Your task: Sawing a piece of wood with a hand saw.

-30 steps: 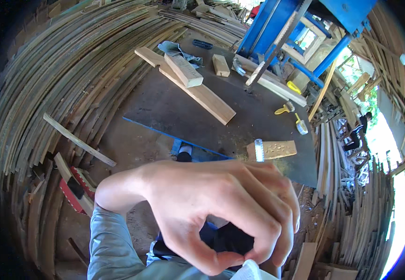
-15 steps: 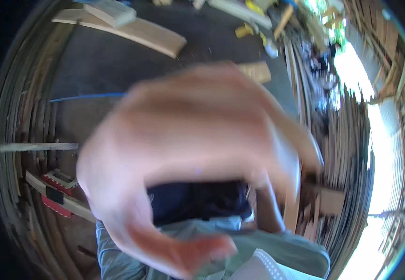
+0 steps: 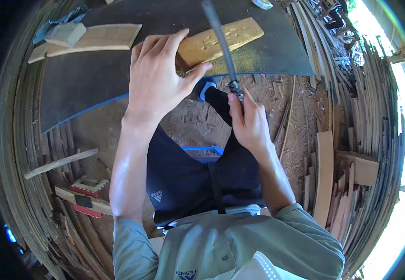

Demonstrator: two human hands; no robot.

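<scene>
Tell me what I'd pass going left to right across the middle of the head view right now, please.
Pale stick → left hand → right hand, holding a thin dark tool → long plank → short board.

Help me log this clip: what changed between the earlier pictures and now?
The left hand has let go of the white mask and moved forward to the wooden block, fingers spread at its left end. The right hand, mostly hidden a second ago, now grips a long dark tool; when it took hold is unclear. The view has tilted down. The pale block still rests on the longer board.
</scene>
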